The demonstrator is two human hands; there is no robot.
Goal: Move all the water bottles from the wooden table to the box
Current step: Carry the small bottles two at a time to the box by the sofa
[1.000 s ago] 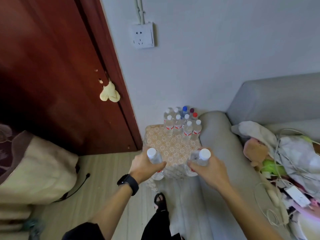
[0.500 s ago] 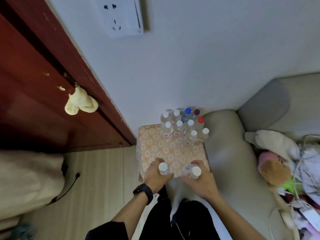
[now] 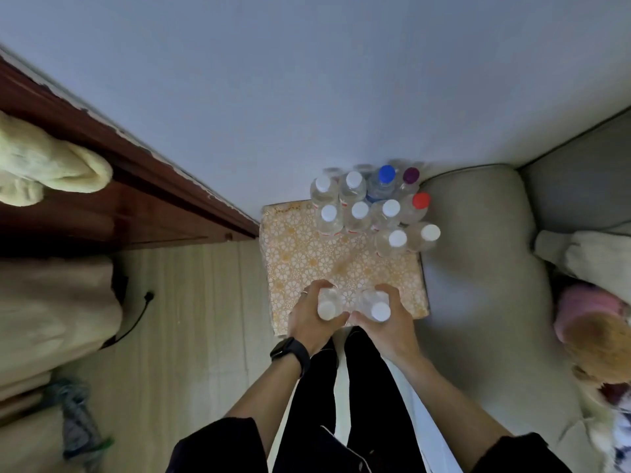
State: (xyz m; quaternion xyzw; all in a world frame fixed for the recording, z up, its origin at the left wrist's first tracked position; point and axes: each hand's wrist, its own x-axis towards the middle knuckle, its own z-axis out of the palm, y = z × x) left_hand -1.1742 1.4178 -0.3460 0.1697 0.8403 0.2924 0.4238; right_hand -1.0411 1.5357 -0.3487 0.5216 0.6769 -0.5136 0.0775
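Observation:
My left hand (image 3: 309,319) grips a clear water bottle with a white cap (image 3: 326,308), and my right hand (image 3: 392,322) grips a second one (image 3: 379,310). Both bottles stand upright over the near edge of the box covered in orange flower-patterned paper (image 3: 307,261). Several more bottles (image 3: 375,213) stand packed together at the box's far right corner by the wall, most with white caps, one blue, one purple, one red.
A grey sofa arm (image 3: 478,250) adjoins the box on the right, with plush toys and clothes (image 3: 594,322) further right. A dark wooden door (image 3: 119,199) with a yellow cloth stands at the left. A beige bundle and a cable lie on the floor.
I have stepped closer and the camera has tilted down. Both hands have carried their bottles forward and lowered them onto the near edge of the patterned box.

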